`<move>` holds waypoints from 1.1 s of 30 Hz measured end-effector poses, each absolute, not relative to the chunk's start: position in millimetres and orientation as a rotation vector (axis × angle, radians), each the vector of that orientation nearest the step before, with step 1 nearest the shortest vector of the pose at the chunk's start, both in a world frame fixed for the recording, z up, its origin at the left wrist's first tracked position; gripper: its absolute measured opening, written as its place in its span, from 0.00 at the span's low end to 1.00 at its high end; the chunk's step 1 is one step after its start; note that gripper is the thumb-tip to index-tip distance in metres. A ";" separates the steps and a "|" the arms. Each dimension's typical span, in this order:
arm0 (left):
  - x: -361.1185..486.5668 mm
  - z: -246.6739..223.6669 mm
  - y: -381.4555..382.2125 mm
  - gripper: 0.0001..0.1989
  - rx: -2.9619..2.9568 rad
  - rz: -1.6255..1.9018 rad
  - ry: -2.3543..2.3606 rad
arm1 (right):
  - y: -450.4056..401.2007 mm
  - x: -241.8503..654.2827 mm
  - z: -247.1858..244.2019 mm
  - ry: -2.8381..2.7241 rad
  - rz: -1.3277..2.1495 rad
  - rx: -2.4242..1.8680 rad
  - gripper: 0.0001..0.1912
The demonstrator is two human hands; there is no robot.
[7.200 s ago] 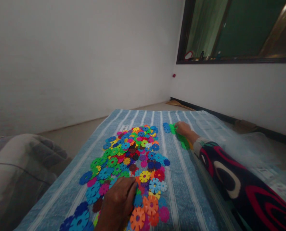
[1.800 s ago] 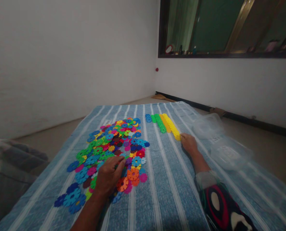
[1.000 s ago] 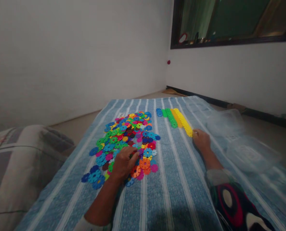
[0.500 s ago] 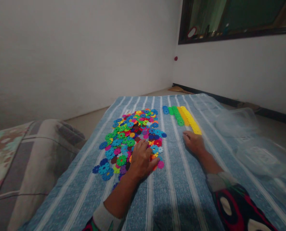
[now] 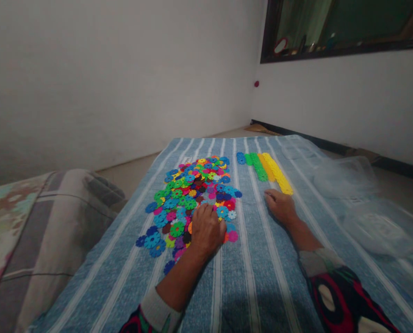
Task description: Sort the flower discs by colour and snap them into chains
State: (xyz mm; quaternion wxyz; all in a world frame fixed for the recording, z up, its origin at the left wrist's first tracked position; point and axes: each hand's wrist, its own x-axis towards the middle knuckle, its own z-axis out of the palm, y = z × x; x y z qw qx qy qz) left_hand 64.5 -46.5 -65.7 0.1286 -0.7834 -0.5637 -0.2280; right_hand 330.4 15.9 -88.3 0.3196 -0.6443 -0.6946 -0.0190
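A spread-out pile of flower-shaped plastic discs (image 5: 178, 201) in many colours lies on the striped blue cloth (image 5: 227, 286). My left hand (image 5: 206, 229) is over the pile's near right part, fingers curled down and thumb drawn in; its fingertips are hidden, so whatever they may hold cannot be seen. To the right, my right hand (image 5: 281, 206) rests closed just below the near end of the row of yellow discs (image 5: 278, 173). Beside that lie an orange row (image 5: 267, 169), green discs (image 5: 258, 166) and a short blue group (image 5: 240, 158). Nothing shows between the right fingers.
Clear plastic containers (image 5: 376, 226) stand along the cloth's right side. A grey and patterned fabric-covered surface (image 5: 71, 222) is at the left. White walls (image 5: 123, 69) rise behind, with a dark-framed window (image 5: 345, 27) at the upper right.
My left thumb, stretched out to the right before, is now drawn in against the fingers. My right hand stays in place. The view has shifted slightly.
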 end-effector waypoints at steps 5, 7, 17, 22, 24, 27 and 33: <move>56.4 -64.5 -40.7 0.09 -2.333 -0.722 -1.564 | 15.3 330.2 -87.3 -1.821 -0.035 -1.685 0.16; 51.3 -63.3 -38.2 0.10 -2.330 -0.738 -1.553 | 15.0 329.5 -86.5 -1.812 -0.016 -1.668 0.16; 43.0 -56.8 -35.3 0.13 -2.367 -1.161 -1.561 | -3.5 290.7 -64.7 -1.728 0.492 -1.252 0.14; 54.8 -49.3 -45.1 0.13 -2.532 -1.249 -1.524 | -23.0 255.0 -54.3 -1.785 0.873 -1.039 0.13; 57.3 -46.5 -47.4 0.13 -2.593 -1.280 -1.491 | -27.5 246.5 -52.9 -1.754 1.026 -0.982 0.12; 58.3 -43.7 -47.6 0.13 -2.661 -1.313 -1.421 | -29.0 240.6 -52.5 -1.704 1.154 -0.959 0.09; 54.9 -43.4 -40.8 0.11 -2.700 -1.281 -1.297 | -14.0 253.9 -52.3 -1.651 1.178 -1.042 0.09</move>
